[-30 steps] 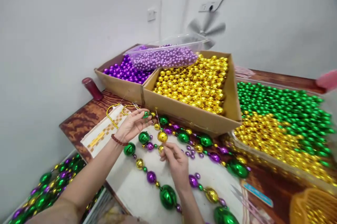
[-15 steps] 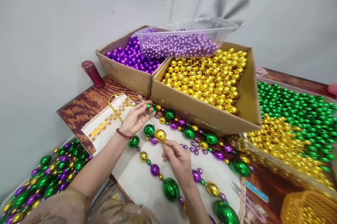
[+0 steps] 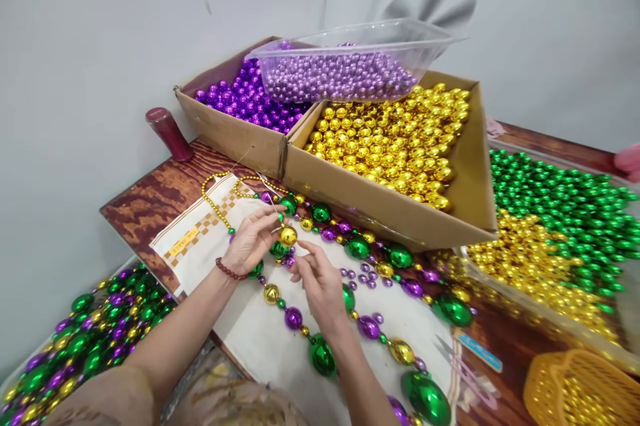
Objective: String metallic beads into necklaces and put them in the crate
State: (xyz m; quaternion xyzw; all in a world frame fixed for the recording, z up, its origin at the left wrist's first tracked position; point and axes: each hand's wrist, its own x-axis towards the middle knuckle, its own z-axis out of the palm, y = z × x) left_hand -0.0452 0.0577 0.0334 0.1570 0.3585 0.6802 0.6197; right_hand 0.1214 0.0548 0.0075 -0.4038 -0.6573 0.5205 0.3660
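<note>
At the middle of the cloth, my left hand (image 3: 253, 239) pinches a thin string with a small green bead at its fingertips. A shiny gold bead (image 3: 288, 235) hangs on that string just below, beside my left fingers. Close to the gold bead on the right is my right hand (image 3: 320, 286), its index finger and thumb apart and nothing visible between them. Under and around both hands lies a strand of green, purple and gold beads, including a large green bead (image 3: 323, 354). Several loose small purple beads (image 3: 369, 276) rest on the white cloth (image 3: 280, 366).
Behind stand a cardboard box of purple beads (image 3: 235, 121), a box of gold beads (image 3: 390, 203) and a clear tub (image 3: 345, 46) resting across them. Green and gold beads (image 3: 555, 226) fill a container at right, near scissors (image 3: 470, 379) and an orange basket (image 3: 545, 379). A dark red bottle (image 3: 170, 136) stands left.
The gold bead has moved up the string toward my left fingers. My right hand has shifted up and left, and its fingers have parted from the bead. The view has tilted slightly.
</note>
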